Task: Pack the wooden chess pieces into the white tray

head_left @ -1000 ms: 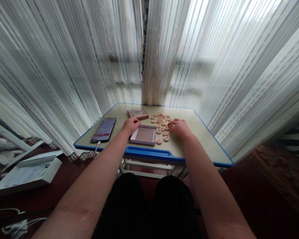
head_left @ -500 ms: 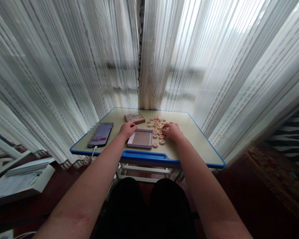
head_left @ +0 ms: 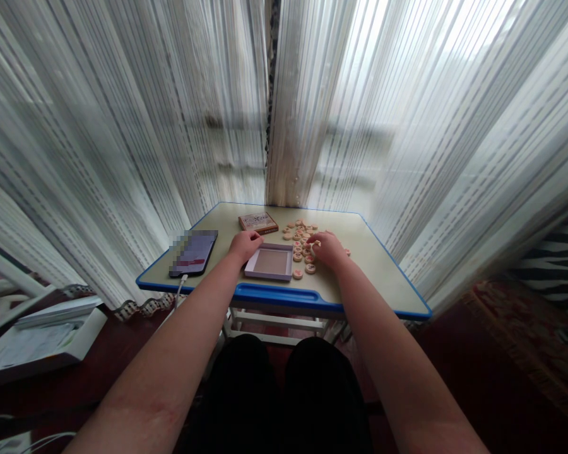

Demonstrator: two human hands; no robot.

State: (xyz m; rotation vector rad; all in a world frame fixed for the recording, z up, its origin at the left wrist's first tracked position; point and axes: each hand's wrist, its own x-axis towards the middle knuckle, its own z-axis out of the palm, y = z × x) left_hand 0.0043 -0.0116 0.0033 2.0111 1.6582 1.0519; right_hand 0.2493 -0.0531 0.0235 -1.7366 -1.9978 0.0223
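Note:
A shallow lilac box (head_left: 269,261) lies open on a small blue-rimmed table (head_left: 284,295). My left hand (head_left: 244,243) rests at the box's far left corner with its fingers curled onto the rim. To the right of the box lie several round wooden game discs (head_left: 301,234) with red and dark marks. My right hand (head_left: 328,248) sits on top of those discs, fingers bent over them; what the fingertips hold is hidden. A flat brown lid or board (head_left: 258,222) lies behind the box.
A dark phone (head_left: 194,252) with a cable lies on the table's left side. Sheer striped curtains (head_left: 284,107) close in behind and on both sides. A white tray with papers (head_left: 33,334) sits on the floor at left. My dark-clad knees are under the table.
My right hand has slid a little leftward over the discs, closer to the box. My left hand stays at the box corner. The camera shifted slightly.

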